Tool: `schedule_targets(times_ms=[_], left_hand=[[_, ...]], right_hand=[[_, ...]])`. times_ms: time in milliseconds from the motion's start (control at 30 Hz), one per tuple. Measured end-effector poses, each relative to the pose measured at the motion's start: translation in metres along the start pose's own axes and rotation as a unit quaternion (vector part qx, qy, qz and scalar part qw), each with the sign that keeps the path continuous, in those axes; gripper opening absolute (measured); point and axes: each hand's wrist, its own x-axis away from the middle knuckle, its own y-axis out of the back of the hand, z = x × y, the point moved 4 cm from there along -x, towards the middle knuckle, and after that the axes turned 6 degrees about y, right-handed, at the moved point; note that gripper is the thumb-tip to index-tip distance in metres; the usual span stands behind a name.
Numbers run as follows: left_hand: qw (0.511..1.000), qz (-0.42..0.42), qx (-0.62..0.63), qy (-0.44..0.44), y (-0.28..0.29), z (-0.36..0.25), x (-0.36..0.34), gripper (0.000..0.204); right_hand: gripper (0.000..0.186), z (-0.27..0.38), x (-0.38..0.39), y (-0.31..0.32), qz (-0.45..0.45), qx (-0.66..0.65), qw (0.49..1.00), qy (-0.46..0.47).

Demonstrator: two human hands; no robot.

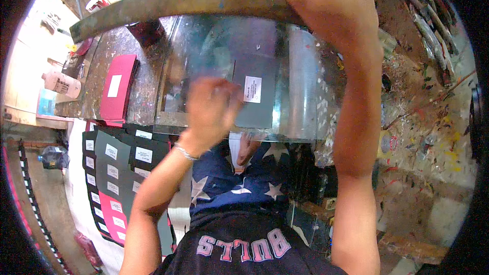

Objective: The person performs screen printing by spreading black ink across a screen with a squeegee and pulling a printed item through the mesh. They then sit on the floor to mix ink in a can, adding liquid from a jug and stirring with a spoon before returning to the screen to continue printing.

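Observation:
My right hand (338, 7) is raised at the top, wrapped round the right end of a long wooden frame (204, 5) with a worn, stained edge. Some of its fingers are hidden behind the wood. Below the frame lies a glass plate (300, 135) on the table. A dark grey card (254, 114) with a white printed label (252, 89) shows on the glass. Blurred by motion, my left hand (211, 104) hovers at the left edge of that card; its fingers are smeared, and whether they touch the card I cannot tell.
On the table's left stands a stack of red cards (119, 97), with a dark tin (146, 31) behind. Several labelled grey, black and pink cards (109, 145) lie spread lower left. A plastic bottle (62, 84) stands far left. Sticks (423, 25) lie at the upper right.

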Motion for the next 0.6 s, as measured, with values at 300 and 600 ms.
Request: schedule_targets(times_ms=[300,600], left_hand=[[0.956,0.246,-0.122,0.099,0.001,0.043,0.159,0.067],[0.679,0.021,0.381,0.627,0.001,0.077,0.214,0.025]], right_hand=[[0.052,-0.012,-0.031,0.0,-0.057,-0.017,0.995,0.082],[0.043,-0.09,-0.065,-0.013,0.045,0.039,0.992,0.111]])
